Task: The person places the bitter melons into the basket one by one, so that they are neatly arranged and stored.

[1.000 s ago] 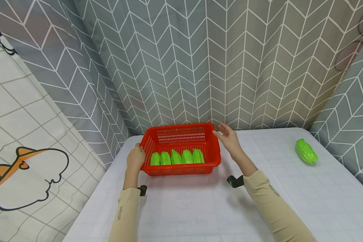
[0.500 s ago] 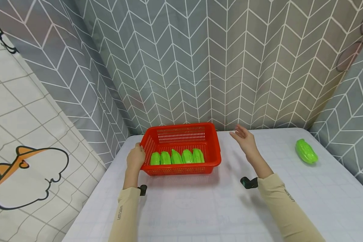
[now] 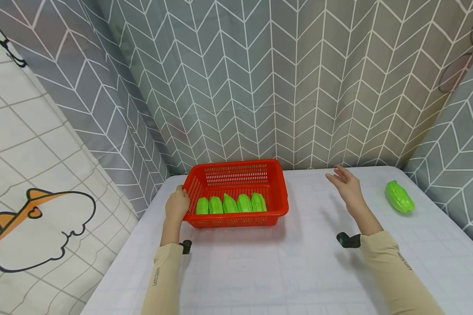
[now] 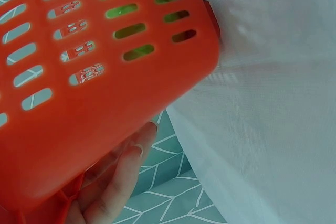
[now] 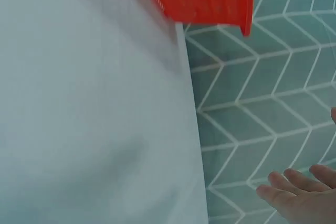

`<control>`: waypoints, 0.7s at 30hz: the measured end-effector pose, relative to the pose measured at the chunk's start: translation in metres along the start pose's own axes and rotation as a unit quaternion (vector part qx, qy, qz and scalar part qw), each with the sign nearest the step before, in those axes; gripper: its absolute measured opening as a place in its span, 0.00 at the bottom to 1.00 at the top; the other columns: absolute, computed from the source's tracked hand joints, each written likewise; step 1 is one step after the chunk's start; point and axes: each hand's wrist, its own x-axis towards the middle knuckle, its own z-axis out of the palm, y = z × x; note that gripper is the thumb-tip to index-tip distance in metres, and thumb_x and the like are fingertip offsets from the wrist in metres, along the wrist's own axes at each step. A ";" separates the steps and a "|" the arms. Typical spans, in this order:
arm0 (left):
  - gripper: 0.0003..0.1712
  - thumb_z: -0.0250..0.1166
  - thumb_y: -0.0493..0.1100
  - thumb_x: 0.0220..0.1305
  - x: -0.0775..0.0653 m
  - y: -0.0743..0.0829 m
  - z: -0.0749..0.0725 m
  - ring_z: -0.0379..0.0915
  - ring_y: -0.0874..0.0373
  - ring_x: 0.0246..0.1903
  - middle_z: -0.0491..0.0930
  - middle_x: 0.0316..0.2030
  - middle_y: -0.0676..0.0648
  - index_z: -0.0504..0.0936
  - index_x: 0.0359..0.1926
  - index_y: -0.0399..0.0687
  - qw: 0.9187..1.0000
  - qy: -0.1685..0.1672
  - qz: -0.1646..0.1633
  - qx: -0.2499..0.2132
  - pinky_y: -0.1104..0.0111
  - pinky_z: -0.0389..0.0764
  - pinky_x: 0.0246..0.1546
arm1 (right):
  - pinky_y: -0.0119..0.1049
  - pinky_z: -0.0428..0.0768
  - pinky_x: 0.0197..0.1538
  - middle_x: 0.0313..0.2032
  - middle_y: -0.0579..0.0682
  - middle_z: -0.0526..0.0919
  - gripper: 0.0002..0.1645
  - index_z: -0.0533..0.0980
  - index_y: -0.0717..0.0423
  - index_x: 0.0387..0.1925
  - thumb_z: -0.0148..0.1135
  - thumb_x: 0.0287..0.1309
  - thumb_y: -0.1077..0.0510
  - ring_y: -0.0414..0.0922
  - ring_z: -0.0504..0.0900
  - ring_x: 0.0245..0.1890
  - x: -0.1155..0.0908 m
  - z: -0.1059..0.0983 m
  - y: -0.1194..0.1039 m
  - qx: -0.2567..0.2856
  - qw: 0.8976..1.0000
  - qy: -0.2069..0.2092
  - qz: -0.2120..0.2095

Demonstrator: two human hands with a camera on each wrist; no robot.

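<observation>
My left hand (image 3: 177,204) grips the left side rim of a red plastic basket (image 3: 236,221). In the left wrist view, its fingers (image 4: 113,192) curl by the rim of the slotted red wall (image 4: 131,85). Several bright green, ribbed, fruit-like pieces (image 3: 229,204) stand side by side in a row inside. Right of the basket, my right hand (image 3: 347,187) is raised over the table, fingers loosely extended and holding nothing. Its fingertips show at the lower right of the right wrist view. Another green ribbed fruit-like piece (image 3: 400,197) lies on the table to its right.
A white cloth covers the table (image 3: 236,271). Grey curtains (image 3: 299,87) with white zigzag lines hang behind it and along both sides. At the far left is a white checked cloth (image 3: 27,144) with a cartoon drawing.
My right hand has moved from beside the basket's right rim out to the right, towards the lone green piece. The left hand and the basket have stayed put.
</observation>
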 end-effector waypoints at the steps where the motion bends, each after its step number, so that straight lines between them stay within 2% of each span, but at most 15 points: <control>1: 0.26 0.41 0.44 0.76 0.000 0.000 0.000 0.80 0.33 0.43 0.79 0.49 0.24 0.64 0.66 0.32 1.000 -0.001 0.000 0.000 0.45 0.79 0.42 | 0.56 0.57 0.72 0.75 0.64 0.51 0.48 0.43 0.61 0.76 0.52 0.69 0.44 0.62 0.52 0.75 0.000 -0.004 0.002 -0.004 1.000 0.003 0.002; 12: 0.26 0.40 0.44 0.76 0.001 0.000 -0.001 0.80 0.33 0.44 0.78 0.49 0.24 0.63 0.67 0.31 1.000 -0.006 0.002 0.002 0.46 0.79 0.42 | 0.59 0.56 0.71 0.74 0.68 0.47 0.48 0.40 0.63 0.76 0.47 0.70 0.41 0.66 0.51 0.73 0.002 -0.050 0.024 -0.039 0.999 0.024 0.016; 21: 0.26 0.40 0.43 0.76 0.001 -0.002 0.001 0.80 0.34 0.43 0.78 0.50 0.24 0.63 0.67 0.31 1.000 -0.006 0.002 -0.003 0.47 0.79 0.41 | 0.53 0.55 0.74 0.75 0.66 0.45 0.49 0.40 0.59 0.76 0.47 0.69 0.40 0.59 0.50 0.75 0.002 -0.087 0.037 -0.048 0.995 0.065 0.054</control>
